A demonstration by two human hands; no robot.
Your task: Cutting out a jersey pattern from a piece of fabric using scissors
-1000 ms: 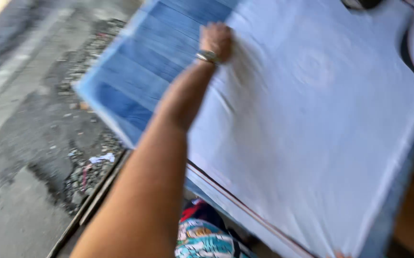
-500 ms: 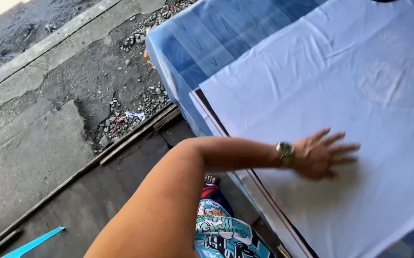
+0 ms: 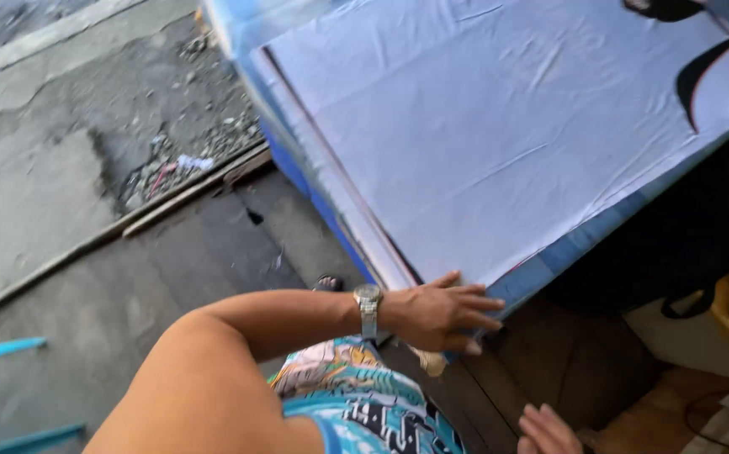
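Here, left hand (image 3: 444, 313) presses the white cloth (image 3: 499, 126) at its near corner.

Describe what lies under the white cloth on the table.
A blue covering shows beneath the white cloth along its edges, beside the left hand at the near corner. What lies under the cloth's middle is covered.

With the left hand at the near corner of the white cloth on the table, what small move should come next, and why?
Probably a short outward stroke of the left hand over that corner. It lies flat, fingers spread, on the near edge of the white cloth, which shows creases across its middle. The right hand hangs low, off the blue-covered table, touching nothing.
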